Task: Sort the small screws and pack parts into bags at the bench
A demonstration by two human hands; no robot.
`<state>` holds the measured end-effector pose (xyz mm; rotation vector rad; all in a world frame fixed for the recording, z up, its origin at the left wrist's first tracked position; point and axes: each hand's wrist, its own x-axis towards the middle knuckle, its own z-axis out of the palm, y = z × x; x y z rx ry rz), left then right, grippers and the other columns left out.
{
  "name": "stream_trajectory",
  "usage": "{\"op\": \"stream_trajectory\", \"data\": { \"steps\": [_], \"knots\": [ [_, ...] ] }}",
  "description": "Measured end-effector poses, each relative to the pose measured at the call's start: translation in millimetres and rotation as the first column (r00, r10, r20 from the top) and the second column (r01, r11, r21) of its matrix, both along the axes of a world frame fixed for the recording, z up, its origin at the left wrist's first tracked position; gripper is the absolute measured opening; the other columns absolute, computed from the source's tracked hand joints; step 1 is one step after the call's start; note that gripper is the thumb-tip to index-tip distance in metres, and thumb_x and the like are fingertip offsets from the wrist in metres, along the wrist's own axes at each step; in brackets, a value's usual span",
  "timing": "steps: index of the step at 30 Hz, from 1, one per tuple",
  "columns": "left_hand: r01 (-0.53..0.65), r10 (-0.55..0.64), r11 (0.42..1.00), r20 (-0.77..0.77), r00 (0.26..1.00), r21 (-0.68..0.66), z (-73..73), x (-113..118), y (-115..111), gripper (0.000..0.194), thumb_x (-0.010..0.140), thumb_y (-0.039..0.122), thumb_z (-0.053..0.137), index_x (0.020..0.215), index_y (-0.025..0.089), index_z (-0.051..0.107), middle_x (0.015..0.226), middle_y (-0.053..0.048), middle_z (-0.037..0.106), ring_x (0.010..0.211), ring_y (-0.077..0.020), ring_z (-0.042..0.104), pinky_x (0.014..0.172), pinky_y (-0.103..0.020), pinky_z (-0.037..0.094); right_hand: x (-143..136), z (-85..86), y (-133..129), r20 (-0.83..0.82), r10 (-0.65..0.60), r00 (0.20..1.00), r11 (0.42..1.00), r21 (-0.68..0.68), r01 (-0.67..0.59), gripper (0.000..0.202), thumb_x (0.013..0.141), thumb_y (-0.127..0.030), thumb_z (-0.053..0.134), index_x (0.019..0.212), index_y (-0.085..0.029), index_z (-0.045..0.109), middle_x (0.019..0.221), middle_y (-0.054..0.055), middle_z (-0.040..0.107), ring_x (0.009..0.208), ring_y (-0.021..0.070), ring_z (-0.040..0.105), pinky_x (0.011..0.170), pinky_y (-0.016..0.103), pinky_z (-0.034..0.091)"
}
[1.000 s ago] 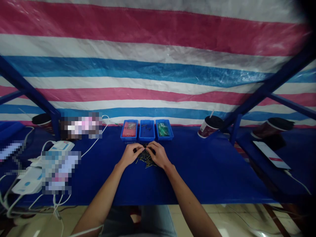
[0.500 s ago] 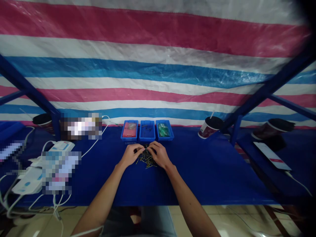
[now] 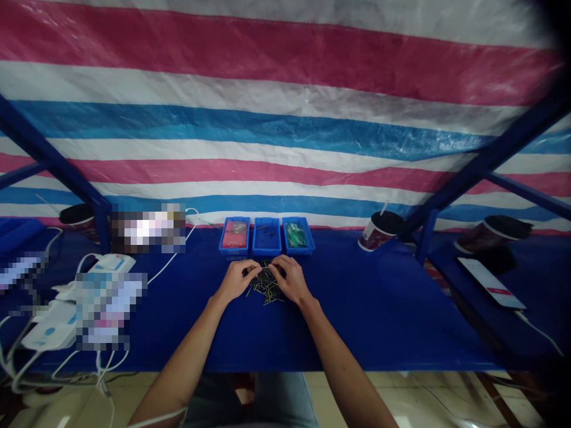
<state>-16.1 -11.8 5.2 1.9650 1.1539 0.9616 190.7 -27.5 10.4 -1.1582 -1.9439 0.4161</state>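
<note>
Over the far side of a pile of thin black and brass-coloured pieces, like screws or nails point(image 3: 267, 290), both my hands meet on the blue table. My left hand point(image 3: 239, 279) is closed, thumb and forefinger pinched at the pile's upper left. Opposite it, my right hand point(image 3: 289, 277) pinches in the same way. Between the fingertips there seems to be a small thin piece, too small to name. Just beyond stand three blue bins: the left bin point(image 3: 222, 245) has red packets, the middle bin point(image 3: 255, 245) a few thin dark pieces, the right bin point(image 3: 311, 245) green packets.
A lidded cup with a straw point(image 3: 377, 232) stands at the back right. On the left lie a white power strip point(image 3: 51, 327), cables and blurred-out items. A phone point(image 3: 493, 283) lies on the table at the right. Striped sheeting point(image 3: 276, 172) hangs behind, between blue frame bars.
Almost nothing differs. My right hand's fingers have shifted slightly at the pile, while my left hand keeps its pinch in the same place.
</note>
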Motion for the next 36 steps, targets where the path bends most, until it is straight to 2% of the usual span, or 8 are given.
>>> {"op": "stream_trajectory", "data": {
  "steps": [3, 6, 14, 19, 28, 32, 36],
  "knots": [
    [-0.004, 0.004, 1.0, 0.004, 1.0, -0.01, 0.2, -1, 0, 0.025, 0.094, 0.035, 0.059, 0.086, 0.015, 0.072, 0.069, 0.0, 0.069, 0.062, -0.0125, 0.059, 0.064, -0.023, 0.04, 0, 0.6, -1, -0.029, 0.016, 0.999, 1.0, -0.017, -0.017, 0.011, 0.095, -0.031, 0.06, 0.096, -0.021, 0.064, 0.09, 0.005, 0.067, 0.078, 0.0179, 0.06, 0.077, 0.032, 0.044],
    [-0.004, 0.004, 1.0, -0.001, 1.0, -0.009, 1.1, -1, -1, 0.025, 0.094, 0.035, 0.059, 0.086, 0.015, 0.072, 0.069, 0.0, 0.07, 0.062, -0.0127, 0.059, 0.064, -0.023, 0.04, -1, -1.8, 0, -0.041, 0.045, 0.998, 0.999, -0.028, -0.046, 0.007, 0.095, -0.027, 0.06, 0.095, -0.022, 0.064, 0.093, 0.005, 0.066, 0.081, 0.0183, 0.06, 0.078, 0.032, 0.046],
    [-0.005, 0.005, 1.0, -0.012, 1.0, -0.003, 3.7, 0, -1, 0.025, 0.094, 0.035, 0.059, 0.087, 0.015, 0.072, 0.069, -0.001, 0.07, 0.061, -0.0128, 0.059, 0.063, -0.023, 0.04, 1, -2.9, 0, -0.051, 0.049, 0.998, 0.998, -0.029, -0.05, 0.007, 0.095, -0.023, 0.058, 0.094, -0.022, 0.065, 0.097, 0.005, 0.066, 0.086, 0.0193, 0.061, 0.081, 0.032, 0.047],
    [-0.005, 0.005, 1.0, -0.01, 1.0, -0.001, 2.2, 0, 0, 0.026, 0.094, 0.037, 0.058, 0.086, 0.015, 0.073, 0.069, -0.001, 0.07, 0.061, -0.0131, 0.059, 0.064, -0.023, 0.041, 0, -1.1, -1, -0.056, 0.05, 0.997, 0.998, -0.026, -0.052, 0.011, 0.097, -0.025, 0.056, 0.091, -0.022, 0.065, 0.095, 0.006, 0.066, 0.086, 0.0191, 0.062, 0.083, 0.032, 0.047],
    [-0.008, 0.008, 1.0, -0.003, 1.0, -0.003, 4.8, 1, -2, 0.025, 0.093, 0.036, 0.059, 0.085, 0.016, 0.072, 0.069, -0.001, 0.07, 0.061, -0.0128, 0.059, 0.064, -0.023, 0.042, 0, 4.3, 0, -0.16, 0.034, 0.987, 0.995, -0.086, -0.048, 0.026, 0.1, -0.032, 0.049, 0.079, -0.02, 0.061, 0.087, 0.005, 0.063, 0.08, 0.0177, 0.06, 0.075, 0.029, 0.047],
    [-0.01, 0.01, 1.0, 0.004, 1.0, -0.003, 3.6, 0, -1, 0.026, 0.094, 0.036, 0.058, 0.084, 0.016, 0.071, 0.069, -0.001, 0.07, 0.061, -0.0131, 0.059, 0.064, -0.023, 0.042, -2, 8.5, -1, -0.231, -0.037, 0.972, 0.998, -0.057, 0.025, 0.03, 0.101, -0.033, 0.048, 0.076, -0.019, 0.06, 0.083, 0.005, 0.062, 0.076, 0.0173, 0.059, 0.073, 0.03, 0.047],
    [-0.008, 0.008, 1.0, -0.011, 1.0, -0.001, 2.4, 0, 0, 0.026, 0.093, 0.037, 0.059, 0.085, 0.016, 0.072, 0.068, 0.0, 0.07, 0.061, -0.0131, 0.059, 0.063, -0.023, 0.042, -6, 17.3, 15, -0.209, -0.194, 0.959, 0.977, 0.043, 0.207, 0.03, 0.101, -0.034, 0.047, 0.08, -0.019, 0.063, 0.082, 0.006, 0.062, 0.075, 0.0183, 0.058, 0.074, 0.032, 0.046]
  ]
}}
